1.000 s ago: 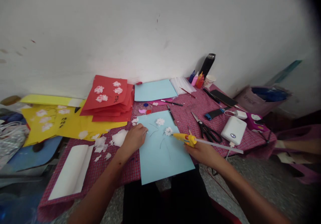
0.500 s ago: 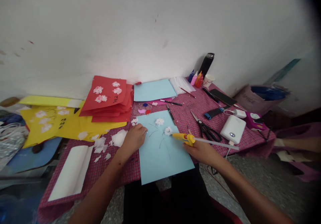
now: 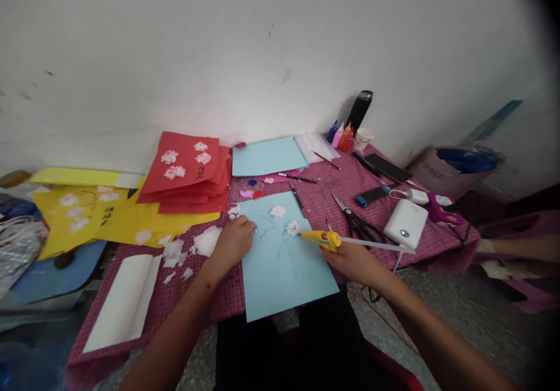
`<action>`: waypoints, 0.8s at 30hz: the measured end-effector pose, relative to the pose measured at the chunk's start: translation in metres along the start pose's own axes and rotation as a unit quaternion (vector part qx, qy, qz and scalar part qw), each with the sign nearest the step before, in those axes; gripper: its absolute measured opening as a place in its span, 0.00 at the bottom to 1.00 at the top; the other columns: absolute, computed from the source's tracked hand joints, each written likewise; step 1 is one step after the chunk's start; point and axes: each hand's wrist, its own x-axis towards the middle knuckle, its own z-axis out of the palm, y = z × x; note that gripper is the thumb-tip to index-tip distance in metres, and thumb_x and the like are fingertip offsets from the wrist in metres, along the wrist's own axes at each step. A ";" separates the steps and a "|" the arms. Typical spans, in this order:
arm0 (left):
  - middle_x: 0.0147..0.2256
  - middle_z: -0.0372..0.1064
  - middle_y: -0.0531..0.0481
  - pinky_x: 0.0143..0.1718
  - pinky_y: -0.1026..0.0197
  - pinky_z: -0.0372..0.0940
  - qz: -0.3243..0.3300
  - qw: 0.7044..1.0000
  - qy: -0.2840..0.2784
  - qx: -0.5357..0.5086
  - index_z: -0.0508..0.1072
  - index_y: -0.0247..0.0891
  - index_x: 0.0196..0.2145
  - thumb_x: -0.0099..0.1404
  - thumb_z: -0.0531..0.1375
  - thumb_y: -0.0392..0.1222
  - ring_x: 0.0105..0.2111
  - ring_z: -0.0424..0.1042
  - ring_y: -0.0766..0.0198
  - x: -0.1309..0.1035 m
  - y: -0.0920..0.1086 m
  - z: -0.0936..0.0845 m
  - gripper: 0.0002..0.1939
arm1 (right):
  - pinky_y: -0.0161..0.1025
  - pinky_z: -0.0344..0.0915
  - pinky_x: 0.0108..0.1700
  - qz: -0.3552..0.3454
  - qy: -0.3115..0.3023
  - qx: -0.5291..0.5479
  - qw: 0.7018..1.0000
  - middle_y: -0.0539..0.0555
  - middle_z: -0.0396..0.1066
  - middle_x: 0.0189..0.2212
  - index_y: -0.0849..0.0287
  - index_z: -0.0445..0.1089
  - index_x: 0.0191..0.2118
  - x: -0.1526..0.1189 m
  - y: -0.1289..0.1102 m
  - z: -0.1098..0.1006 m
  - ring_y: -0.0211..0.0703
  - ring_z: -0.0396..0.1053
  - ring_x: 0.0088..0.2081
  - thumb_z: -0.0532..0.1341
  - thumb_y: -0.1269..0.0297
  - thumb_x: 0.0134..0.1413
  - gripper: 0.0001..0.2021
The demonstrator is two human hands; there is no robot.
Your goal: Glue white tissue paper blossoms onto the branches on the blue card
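Note:
A light blue sheet of paper (image 3: 284, 280) lies in front of me, with thin dark curved lines drawn on it. Two white paper flowers sit on its upper part: the upper flower (image 3: 277, 211) and the lower flower (image 3: 293, 228). My right hand (image 3: 347, 259) is wrapped round a yellow glue gun (image 3: 321, 238), a long pale glue stick (image 3: 378, 244) poking out of its back. The gun's nozzle is at the lower flower's right edge. My left hand (image 3: 236, 239) rests at the sheet's left edge, fingers curled together; whatever they pinch is hidden.
Torn white paper pieces (image 3: 206, 241) lie left of my left hand. Red sheets (image 3: 184, 172) and yellow sheets (image 3: 126, 219) with paper flowers are stacked behind. Black scissors (image 3: 361, 224), a white power bank (image 3: 406, 223) and paint bottles (image 3: 345, 140) stand or lie on the right.
Almost nothing differs. The view has shifted very slightly; the glue gun's nozzle stays at the lower flower and my left hand stays at the sheet's edge.

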 end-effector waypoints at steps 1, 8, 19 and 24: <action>0.36 0.67 0.45 0.46 0.57 0.64 0.000 1.000 0.001 -0.001 0.74 0.37 0.40 0.69 0.51 0.36 0.41 0.68 0.58 0.000 0.000 0.000 0.12 | 0.44 0.66 0.46 0.003 0.000 -0.003 1.000 0.61 0.77 0.41 0.63 0.74 0.49 0.000 0.001 0.000 0.55 0.74 0.44 0.50 0.54 0.63 0.23; 0.37 0.67 0.45 0.46 0.57 0.64 -0.005 1.000 -0.002 0.004 0.74 0.37 0.40 0.69 0.50 0.36 0.41 0.68 0.59 0.000 0.001 0.000 0.12 | 0.47 0.65 0.50 0.000 0.007 -0.002 1.000 0.62 0.77 0.44 0.63 0.73 0.51 0.004 0.008 0.000 0.56 0.73 0.47 0.51 0.54 0.63 0.22; 0.37 0.67 0.46 0.46 0.57 0.63 0.000 1.000 0.005 -0.011 0.74 0.38 0.39 0.69 0.50 0.35 0.41 0.68 0.59 0.000 0.001 0.000 0.12 | 0.49 0.66 0.49 -0.016 0.031 0.025 0.999 0.61 0.78 0.43 0.61 0.75 0.49 0.010 0.007 -0.004 0.56 0.73 0.45 0.52 0.56 0.62 0.20; 0.36 0.67 0.45 0.45 0.57 0.63 -0.001 1.000 0.003 -0.003 0.74 0.38 0.39 0.69 0.50 0.35 0.40 0.67 0.59 0.000 0.000 0.000 0.12 | 0.47 0.66 0.50 -0.019 0.041 0.046 0.998 0.60 0.77 0.44 0.60 0.75 0.50 0.013 0.006 -0.006 0.55 0.73 0.45 0.54 0.57 0.61 0.19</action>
